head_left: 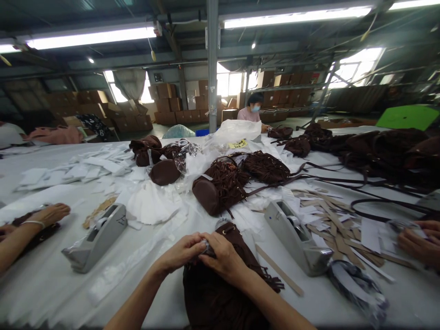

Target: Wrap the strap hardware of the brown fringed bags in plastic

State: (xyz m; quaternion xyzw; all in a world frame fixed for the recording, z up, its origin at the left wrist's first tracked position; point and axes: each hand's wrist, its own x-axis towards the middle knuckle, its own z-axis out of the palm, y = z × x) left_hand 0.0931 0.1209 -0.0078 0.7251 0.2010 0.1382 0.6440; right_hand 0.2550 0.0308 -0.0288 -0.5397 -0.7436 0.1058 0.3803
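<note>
A dark brown fringed bag (pixel 220 293) lies on the white table right in front of me. My left hand (pixel 180 254) and my right hand (pixel 225 256) meet at its top end, fingers pinched together on a small pale piece at the bag's opening. What that piece is stays hidden between my fingertips.
Two grey tape dispensers (pixel 94 238) (pixel 297 236) flank my hands. More brown fringed bags (pixel 223 183) lie beyond, with white paper sheets (pixel 151 204) and tan card strips (pixel 330 220). Other people's hands work at the left (pixel 44 215) and right (pixel 417 240) edges; another person (pixel 252 112) sits far across.
</note>
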